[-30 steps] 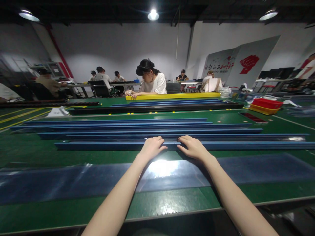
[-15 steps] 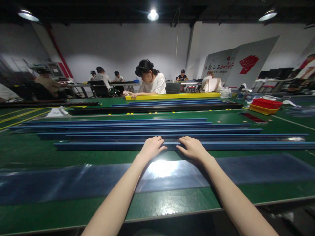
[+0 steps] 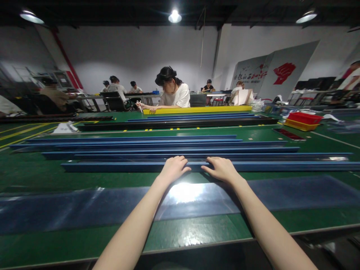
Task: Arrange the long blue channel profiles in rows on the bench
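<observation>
Both hands rest on the nearest long blue channel [image 3: 126,166], which lies across the green table [image 3: 168,234]. My left hand [image 3: 174,167] has its fingers over the channel and its thumb along the near side, gripping it. My right hand [image 3: 220,167] grips the same channel a little to the right, thumb pointing left. The undersides of the fingers are hidden. Between my forearms and beyond them a clear bluish plastic sheet [image 3: 92,208] lies flat on the near part of the table, with a bright reflection on it.
More blue channels [image 3: 174,150] lie parallel behind. Farther back are a black strip [image 3: 182,123] and a yellow channel [image 3: 197,110], handled by a person [image 3: 177,92] opposite. At right are a phone-like dark object [image 3: 289,134] and a red bin [image 3: 305,118].
The person opposite has lifted a hand with a small pale item at the yellow channel's left end. My right hand's fingers have shifted slightly; my left hand looks still.
</observation>
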The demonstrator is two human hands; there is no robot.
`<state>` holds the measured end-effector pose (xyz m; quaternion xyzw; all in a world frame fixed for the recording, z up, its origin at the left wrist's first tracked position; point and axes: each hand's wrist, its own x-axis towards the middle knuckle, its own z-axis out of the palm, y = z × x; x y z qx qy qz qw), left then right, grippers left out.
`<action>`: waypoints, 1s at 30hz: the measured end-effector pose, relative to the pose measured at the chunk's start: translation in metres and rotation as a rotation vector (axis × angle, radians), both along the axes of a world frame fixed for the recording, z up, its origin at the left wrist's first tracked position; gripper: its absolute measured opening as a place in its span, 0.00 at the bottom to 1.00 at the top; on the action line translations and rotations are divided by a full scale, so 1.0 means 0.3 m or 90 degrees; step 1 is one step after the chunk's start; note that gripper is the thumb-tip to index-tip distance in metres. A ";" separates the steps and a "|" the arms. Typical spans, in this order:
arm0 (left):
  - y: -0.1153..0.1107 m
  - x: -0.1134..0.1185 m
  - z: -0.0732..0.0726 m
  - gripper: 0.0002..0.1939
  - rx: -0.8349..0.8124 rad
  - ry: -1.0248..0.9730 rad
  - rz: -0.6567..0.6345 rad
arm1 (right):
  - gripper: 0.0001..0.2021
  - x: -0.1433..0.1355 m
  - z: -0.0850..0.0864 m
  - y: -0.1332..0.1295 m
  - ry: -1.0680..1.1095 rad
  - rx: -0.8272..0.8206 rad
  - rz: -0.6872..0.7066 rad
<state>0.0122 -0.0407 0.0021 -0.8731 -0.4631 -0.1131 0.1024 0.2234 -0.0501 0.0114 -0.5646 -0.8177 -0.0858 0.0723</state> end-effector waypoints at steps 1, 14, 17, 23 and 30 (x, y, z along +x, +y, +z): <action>0.000 0.000 0.001 0.14 0.001 0.001 0.000 | 0.18 0.000 0.000 0.000 0.001 0.002 0.004; 0.003 -0.004 -0.008 0.14 0.015 0.013 0.001 | 0.19 0.003 -0.006 0.004 0.004 0.002 0.024; 0.003 -0.006 -0.008 0.14 0.014 0.013 0.004 | 0.19 0.001 -0.005 0.002 0.006 0.001 0.025; 0.004 -0.005 -0.008 0.14 0.013 0.012 0.001 | 0.19 0.000 -0.002 0.002 -0.004 -0.009 0.028; 0.003 -0.006 -0.011 0.14 0.015 0.014 0.001 | 0.19 0.000 -0.005 0.005 -0.001 -0.014 0.025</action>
